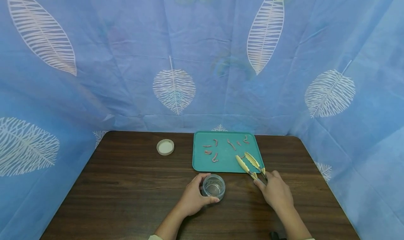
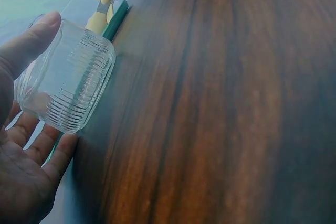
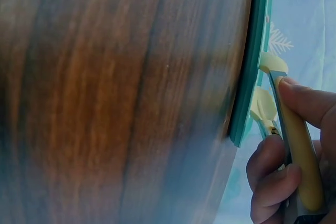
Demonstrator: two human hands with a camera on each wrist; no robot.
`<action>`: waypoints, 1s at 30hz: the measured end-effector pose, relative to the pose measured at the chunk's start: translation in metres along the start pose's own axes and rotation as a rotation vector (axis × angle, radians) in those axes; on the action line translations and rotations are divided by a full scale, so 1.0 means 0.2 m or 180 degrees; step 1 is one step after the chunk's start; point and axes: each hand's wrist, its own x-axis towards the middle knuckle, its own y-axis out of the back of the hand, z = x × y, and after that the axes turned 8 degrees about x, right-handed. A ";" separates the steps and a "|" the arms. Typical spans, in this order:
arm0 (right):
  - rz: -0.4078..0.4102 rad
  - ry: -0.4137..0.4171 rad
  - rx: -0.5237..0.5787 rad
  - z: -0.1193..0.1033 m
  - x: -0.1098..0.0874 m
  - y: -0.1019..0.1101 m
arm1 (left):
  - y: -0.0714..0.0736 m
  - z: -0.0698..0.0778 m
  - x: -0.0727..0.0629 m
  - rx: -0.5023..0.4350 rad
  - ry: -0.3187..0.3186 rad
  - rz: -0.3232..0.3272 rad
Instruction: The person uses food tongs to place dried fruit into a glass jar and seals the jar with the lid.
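My left hand [image 1: 192, 198] holds a clear glass jar [image 1: 214, 187] that stands on the table, thumb on its near side and fingers behind. The left wrist view shows ribbed lines on the jar's wall [image 2: 79, 85]. My right hand [image 1: 278, 192] grips tongs [image 1: 243, 165] with pale yellow tips and metal arms. Those tips are spread over the near right part of a teal tray [image 1: 225, 165], around a small pink worm-like piece. Several more pink worm-like pieces [image 1: 215, 158] lie scattered on the tray. In the right wrist view, thumb and fingers wrap the tongs' yellow handle [image 3: 302, 156].
A round lid [image 1: 165, 147] with a white inside lies left of the tray. Everything stands on a dark wood table [image 1: 126, 191]. Blue cloth [image 1: 208, 93] with white leaf prints hangs behind and at both sides. A small black object [image 1: 275, 235] shows at the near edge.
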 end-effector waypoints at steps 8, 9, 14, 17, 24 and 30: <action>0.0123 0.0077 -0.0002 -0.01 -0.01 -0.01 | 0.00 -0.01 0.01 -0.0002 0.0007 0.0018; 0.0136 0.0085 0.0001 0.00 -0.01 -0.02 | 0.00 -0.01 0.01 0.0005 0.0005 0.0019; 0.0183 0.0100 0.0012 0.01 -0.01 -0.02 | 0.00 -0.01 0.00 -0.0005 0.0026 0.0009; 0.0222 0.0133 -0.0008 0.01 -0.02 -0.02 | 0.00 -0.01 0.00 -0.0021 0.0051 0.0005; 0.0213 0.0127 0.0008 0.00 -0.04 -0.01 | 0.00 0.00 0.00 -0.0028 0.0062 0.0011; 0.0273 0.0177 -0.0023 0.00 -0.07 0.00 | 0.00 0.00 0.00 -0.0025 0.0044 0.0010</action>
